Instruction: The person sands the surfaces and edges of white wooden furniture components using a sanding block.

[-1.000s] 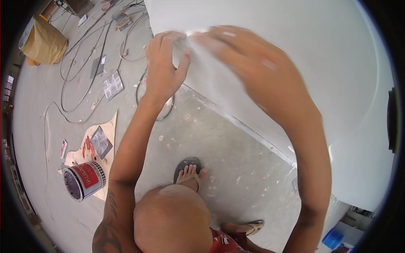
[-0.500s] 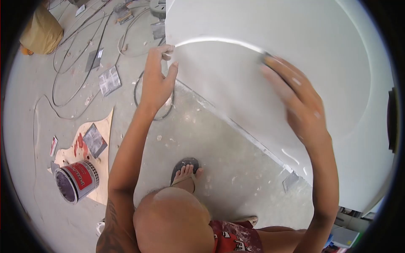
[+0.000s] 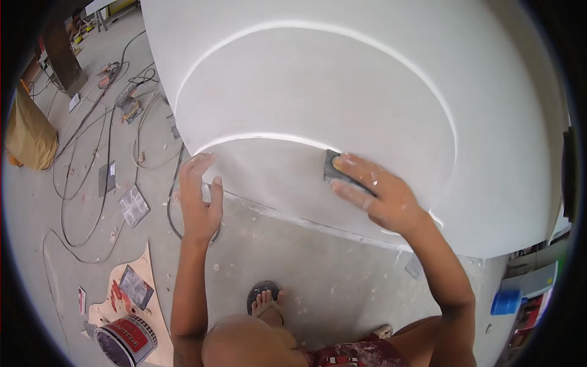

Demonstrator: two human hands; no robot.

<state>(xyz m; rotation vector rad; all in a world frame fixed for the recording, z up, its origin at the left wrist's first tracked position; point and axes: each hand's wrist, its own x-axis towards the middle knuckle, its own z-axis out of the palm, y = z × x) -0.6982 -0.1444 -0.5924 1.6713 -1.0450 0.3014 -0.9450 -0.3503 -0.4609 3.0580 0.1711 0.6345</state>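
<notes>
A large white panel [image 3: 391,85] with curved raised lines fills the upper view. My right hand [image 3: 382,192] presses a dark piece of sandpaper [image 3: 331,166] flat on its surface, just below the lower curved line [image 3: 275,136]. Fingers lie over the sandpaper, so part of it is hidden. My left hand [image 3: 199,196] is at the panel's left corner, fingers bent and thumb apart, with nothing in it. Its fingertips appear to touch the panel's edge, though contact is hard to make out.
Cables [image 3: 92,232] and a power sander [image 3: 128,101] lie on the floor at left. Lower left, a tin can [image 3: 128,339] and a dark sheet [image 3: 136,286] rest on a thin board [image 3: 147,269]. A blue container [image 3: 506,302] stands at right.
My view has shifted, so more of the panel and its upper curve shows. My right hand has moved the sandpaper leftward along the lower curved line. My left hand stays at the corner.
</notes>
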